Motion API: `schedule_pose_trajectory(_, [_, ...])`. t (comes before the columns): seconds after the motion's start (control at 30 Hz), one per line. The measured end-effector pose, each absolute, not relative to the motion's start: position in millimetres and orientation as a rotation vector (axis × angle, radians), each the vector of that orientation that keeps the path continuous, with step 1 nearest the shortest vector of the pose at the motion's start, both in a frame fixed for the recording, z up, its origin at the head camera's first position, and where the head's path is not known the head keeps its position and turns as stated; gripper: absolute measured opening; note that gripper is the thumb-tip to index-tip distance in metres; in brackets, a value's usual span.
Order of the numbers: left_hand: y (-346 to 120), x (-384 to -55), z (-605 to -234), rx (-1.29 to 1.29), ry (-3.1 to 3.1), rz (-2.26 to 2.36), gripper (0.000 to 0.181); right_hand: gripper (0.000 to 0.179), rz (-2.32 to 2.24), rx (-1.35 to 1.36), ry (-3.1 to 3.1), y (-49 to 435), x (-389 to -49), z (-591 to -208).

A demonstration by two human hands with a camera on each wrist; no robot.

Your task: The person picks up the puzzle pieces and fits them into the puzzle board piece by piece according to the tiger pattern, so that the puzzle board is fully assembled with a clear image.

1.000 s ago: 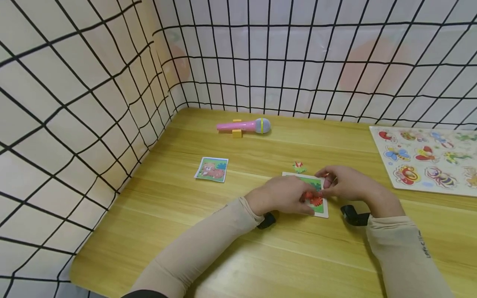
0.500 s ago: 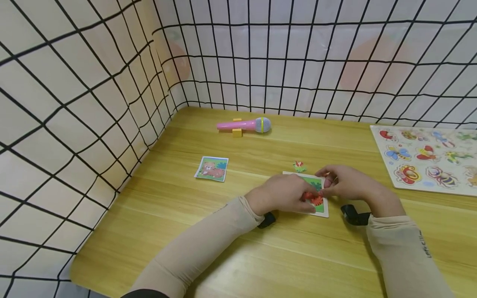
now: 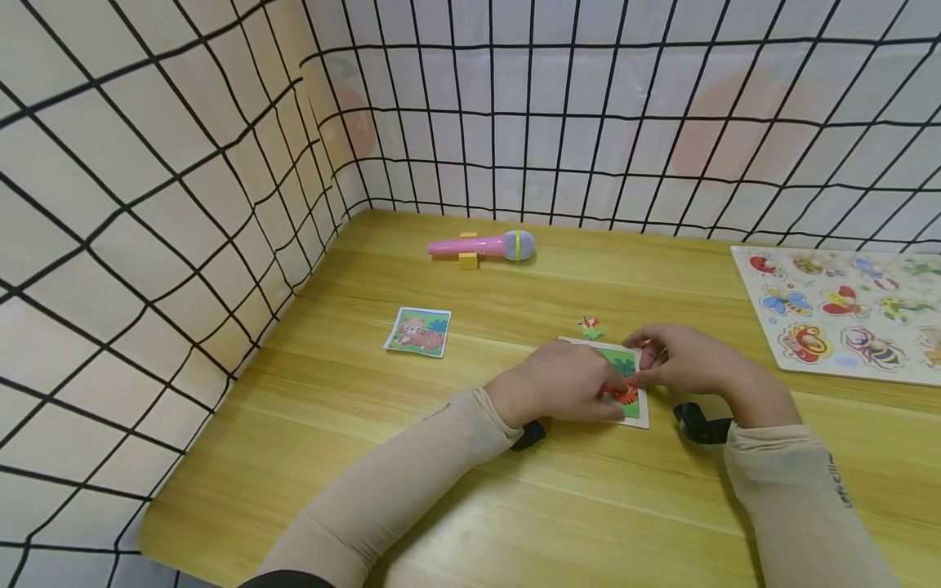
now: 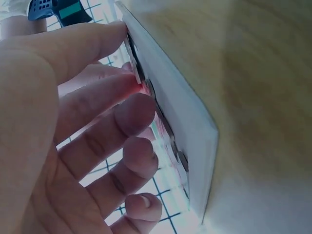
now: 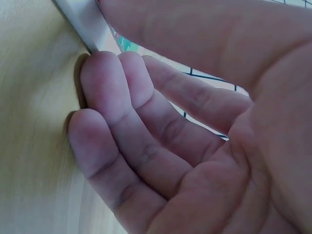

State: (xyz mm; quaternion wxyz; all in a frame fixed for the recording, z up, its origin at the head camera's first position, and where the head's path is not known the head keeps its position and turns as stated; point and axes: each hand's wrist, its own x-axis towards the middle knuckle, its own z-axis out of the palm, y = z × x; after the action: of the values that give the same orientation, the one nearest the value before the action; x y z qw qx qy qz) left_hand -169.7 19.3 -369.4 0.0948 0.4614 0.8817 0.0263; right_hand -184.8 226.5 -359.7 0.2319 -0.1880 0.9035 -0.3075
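A small jigsaw puzzle [image 3: 621,358] in a white-edged tray lies on the table, showing an orange tiger on green. My left hand [image 3: 562,380] covers its left part. In the left wrist view the thumb and index fingertips touch the pieces, some of which sit slightly raised above the tray [image 4: 195,122]; the other fingers hang loosely bent. My right hand [image 3: 684,363] is at the tray's right edge, its thumb reaching over the picture. The right wrist view shows its bent fingers [image 5: 105,80] against the table and the tray's side. One loose puzzle piece [image 3: 590,327] lies behind the tray.
A tiger picture card [image 3: 418,332] lies to the left. Behind it, a pink toy microphone [image 3: 478,246] rests on yellow blocks [image 3: 468,261]. An insect puzzle board [image 3: 816,335] lies at the right. Black netting [image 3: 544,122] stands along the table's back and left sides.
My left fingers have shifted very slightly over the tiger picture. The right hand, the loose piece and the tray have stayed about where they were.
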Motion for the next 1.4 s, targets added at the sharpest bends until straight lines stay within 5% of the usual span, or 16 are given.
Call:
schedule_pose_trajectory(0.57, [22, -159, -371, 1.518, 2.729, -0.209, 0.033, 0.055, -0.834, -0.485, 2.495, 228, -185, -360])
schedule_pose_trajectory(1.4, [16, -168, -363, 1.490, 2.631, 0.014, 0.021, 0.049, -0.825, -0.492, 2.489, 226, -185, -359])
